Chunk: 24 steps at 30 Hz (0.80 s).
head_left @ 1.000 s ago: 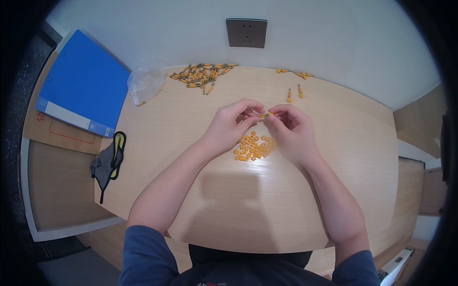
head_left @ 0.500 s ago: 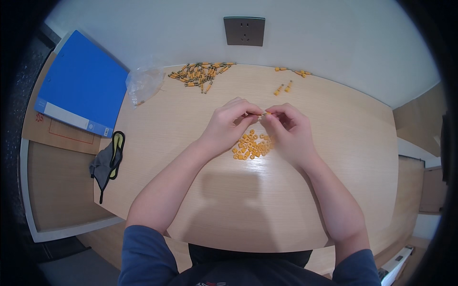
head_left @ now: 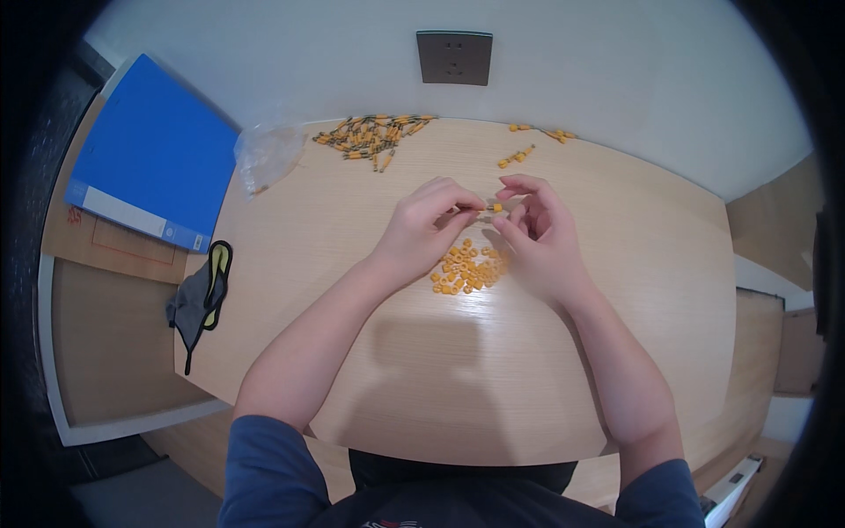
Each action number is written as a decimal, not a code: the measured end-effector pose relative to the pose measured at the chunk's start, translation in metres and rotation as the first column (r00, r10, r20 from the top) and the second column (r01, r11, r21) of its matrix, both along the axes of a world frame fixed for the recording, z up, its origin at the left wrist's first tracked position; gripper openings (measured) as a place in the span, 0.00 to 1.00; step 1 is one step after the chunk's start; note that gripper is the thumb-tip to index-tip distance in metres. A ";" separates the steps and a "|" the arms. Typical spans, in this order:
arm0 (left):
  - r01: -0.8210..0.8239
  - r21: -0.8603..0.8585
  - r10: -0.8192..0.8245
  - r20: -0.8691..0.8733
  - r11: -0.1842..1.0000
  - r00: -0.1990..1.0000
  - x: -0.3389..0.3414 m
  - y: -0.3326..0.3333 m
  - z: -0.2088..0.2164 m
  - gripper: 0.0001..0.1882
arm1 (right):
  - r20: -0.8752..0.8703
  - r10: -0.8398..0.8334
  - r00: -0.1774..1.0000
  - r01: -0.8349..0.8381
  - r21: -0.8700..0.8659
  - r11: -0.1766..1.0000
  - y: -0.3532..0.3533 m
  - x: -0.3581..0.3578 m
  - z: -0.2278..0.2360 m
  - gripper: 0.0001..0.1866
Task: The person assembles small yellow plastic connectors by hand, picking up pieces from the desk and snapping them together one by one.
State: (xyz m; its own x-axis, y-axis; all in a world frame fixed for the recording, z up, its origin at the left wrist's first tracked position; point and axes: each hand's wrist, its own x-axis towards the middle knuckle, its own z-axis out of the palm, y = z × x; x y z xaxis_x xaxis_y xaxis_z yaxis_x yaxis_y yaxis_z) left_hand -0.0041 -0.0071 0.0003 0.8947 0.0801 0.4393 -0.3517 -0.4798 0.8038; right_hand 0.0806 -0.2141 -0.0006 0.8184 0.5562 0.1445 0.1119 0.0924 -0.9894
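- Hands meet above the middle of the smooth pale wooden bench (head_left: 616, 264): your left hand (head_left: 422, 231) pinches a thin small pin (head_left: 471, 209) with its fingers closed on it.
- Your right hand (head_left: 537, 231) has fingers curled, its fingertips at a tiny orange ring (head_left: 497, 208) on the pin's end.
- Just below the hands lies a heap of small round orange rings (head_left: 466, 268).
- At the far edge lies a pile of orange-tipped pins (head_left: 374, 136), beside a crumpled clear plastic bag (head_left: 264, 154).
- A flat blue folder (head_left: 154, 163) lies at your left.
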 end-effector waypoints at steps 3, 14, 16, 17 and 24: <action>0.024 0.033 -0.025 0.004 0.999 1.000 0.001 0.000 0.000 0.10 | -0.155 0.008 0.988 -0.005 0.018 1.000 0.001 0.001 -0.003 0.18; 0.019 0.066 -0.019 0.010 0.998 1.000 0.002 0.003 -0.004 0.10 | -0.197 0.038 0.980 -0.054 -0.077 0.996 -0.008 0.010 -0.008 0.08; 0.019 0.068 -0.021 0.019 0.997 1.000 0.002 0.002 -0.004 0.10 | -0.283 0.069 0.957 -0.087 -0.054 0.995 -0.006 0.008 -0.004 0.06; 0.017 0.050 -0.018 0.020 0.999 1.000 0.002 0.001 -0.003 0.10 | -0.183 -0.012 0.983 0.004 -0.044 0.999 0.001 0.000 0.000 0.06; 0.029 0.087 -0.030 0.017 0.996 0.999 0.002 0.003 -0.001 0.11 | -0.212 0.035 0.977 -0.038 -0.013 0.999 -0.001 0.005 -0.008 0.05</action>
